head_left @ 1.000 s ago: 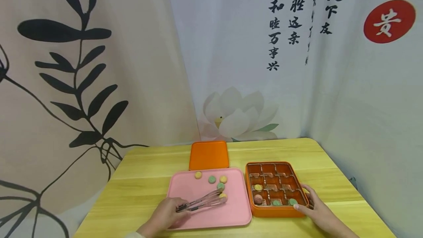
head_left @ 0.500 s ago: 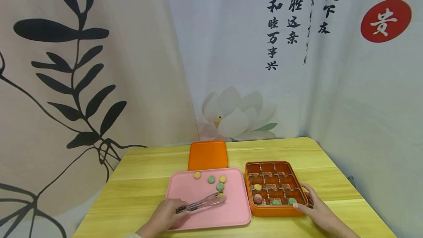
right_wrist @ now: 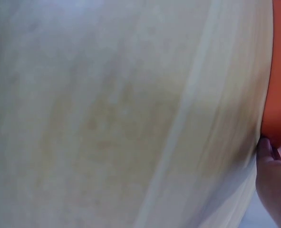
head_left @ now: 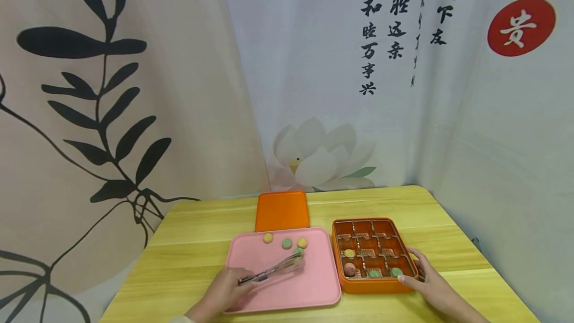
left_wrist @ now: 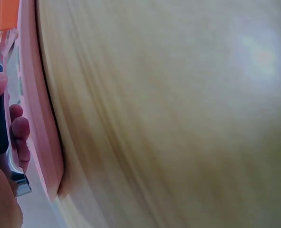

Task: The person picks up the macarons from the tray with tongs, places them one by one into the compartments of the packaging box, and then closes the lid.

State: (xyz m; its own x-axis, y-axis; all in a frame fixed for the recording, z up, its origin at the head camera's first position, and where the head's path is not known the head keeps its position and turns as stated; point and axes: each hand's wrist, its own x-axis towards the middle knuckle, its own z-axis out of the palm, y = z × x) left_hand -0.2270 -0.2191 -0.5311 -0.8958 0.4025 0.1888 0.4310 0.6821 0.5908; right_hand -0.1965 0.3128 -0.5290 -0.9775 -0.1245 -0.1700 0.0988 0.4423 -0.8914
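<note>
My left hand [head_left: 226, 287] grips metal tongs [head_left: 265, 275] with dark handle grips over the pink tray [head_left: 251, 255]. The tongs' arms are squeezed close together, their tips around a pale yellow macaron-like cookie that is mostly hidden. In the left wrist view, fingers and thumb wrap the tongs [left_wrist: 0, 111] beside the tray's edge [left_wrist: 40, 109]. At the back of the tray lie a yellow cookie [head_left: 267, 238], a green one [head_left: 287, 243] and another yellow one [head_left: 302, 243]; a second green cookie [head_left: 298, 251] sits by the tips. My right hand [head_left: 426, 279] holds the orange box [head_left: 376, 287] at its front right corner.
The box has a clear divided insert; a yellow cookie [head_left: 349, 253], a brownish-pink one [head_left: 350, 269] and two green ones, one of them the right-hand green cookie [head_left: 396, 272], lie in its near compartments. An orange lid [head_left: 282, 211] lies behind the tray on the wooden table [head_left: 188, 243].
The tongs' arms have come together from spread, and their tips have risen slightly over the front yellow cookie, which is now mostly hidden. My right hand has stayed at the box.
</note>
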